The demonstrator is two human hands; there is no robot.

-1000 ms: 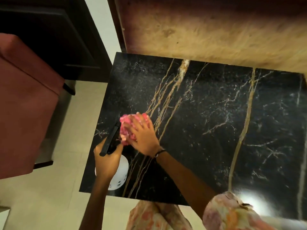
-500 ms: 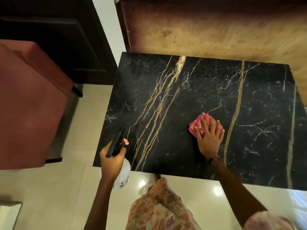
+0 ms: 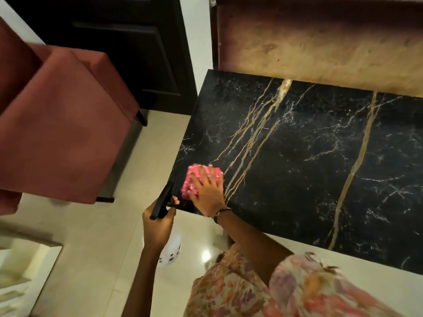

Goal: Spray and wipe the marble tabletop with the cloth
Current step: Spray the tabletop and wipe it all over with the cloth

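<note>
The right hand [image 3: 207,194] lay flat and open on the pink cloth [image 3: 193,180], pressing it down on the black marble tabletop [image 3: 297,170]. The cloth poked out past the fingertips, close to the table's near left corner. Gold lines ran through the stone just beside the hand. The left hand [image 3: 158,227] was wrapped tight around a spray bottle [image 3: 170,248], just beside the right hand and off the table edge, over the floor. The bottle's black top [image 3: 162,200] stuck up above the fingers, and its white body hung below them.
</note>
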